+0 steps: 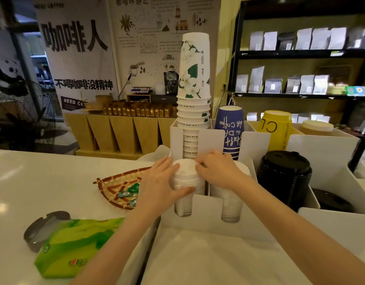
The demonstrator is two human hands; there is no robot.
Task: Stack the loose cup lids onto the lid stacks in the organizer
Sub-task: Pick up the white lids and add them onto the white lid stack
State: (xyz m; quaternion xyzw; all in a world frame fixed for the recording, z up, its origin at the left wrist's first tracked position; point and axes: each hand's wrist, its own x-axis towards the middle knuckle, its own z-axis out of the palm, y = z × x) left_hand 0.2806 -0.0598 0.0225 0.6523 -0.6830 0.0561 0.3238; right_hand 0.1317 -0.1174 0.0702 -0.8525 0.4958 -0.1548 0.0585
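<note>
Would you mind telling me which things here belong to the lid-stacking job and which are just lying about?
Part of the job: white lid stack held by left hand and right hand; neighbouring white lid stack; black lid stack; white organizer.

Lying about: woven basket of sweets; green tissue pack; paper cup stacks.

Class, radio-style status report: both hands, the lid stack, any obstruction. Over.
Left hand cupping side of white lid stack. Right hand pressing on top lid. Stack seated in organizer slot. Nothing blocking; black lids stand apart.
</note>
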